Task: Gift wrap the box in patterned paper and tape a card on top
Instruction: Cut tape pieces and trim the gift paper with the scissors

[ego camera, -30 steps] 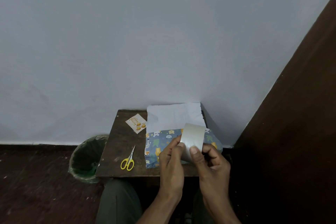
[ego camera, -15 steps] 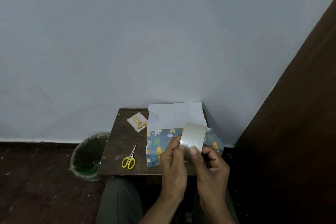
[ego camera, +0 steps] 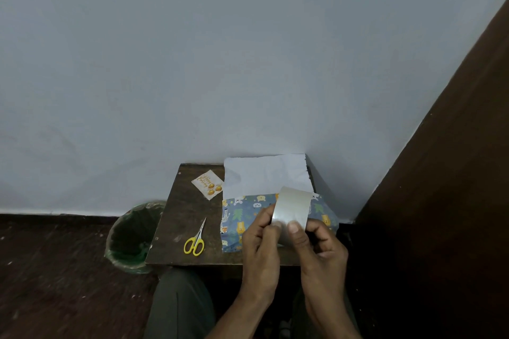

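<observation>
A roll of clear wide tape (ego camera: 292, 208) is held up in front of me over the table. My left hand (ego camera: 260, 242) pinches its left edge with fingertips, and my right hand (ego camera: 316, 245) grips it from the right, thumb pressed on its face. Behind the hands lies the box in blue animal-patterned paper (ego camera: 238, 217), its white paper flap (ego camera: 264, 175) standing up against the wall. A small card with gold balloons (ego camera: 208, 184) lies at the table's back left.
Yellow-handled scissors (ego camera: 195, 241) lie on the small dark wooden table (ego camera: 179, 217), left of the box. A bin with a green liner (ego camera: 132, 237) stands on the floor to the left. A dark wooden panel (ego camera: 440, 201) rises on the right.
The hands and the tape roll have stayed nearly in place; the fingers have shifted slightly on the roll's edge.
</observation>
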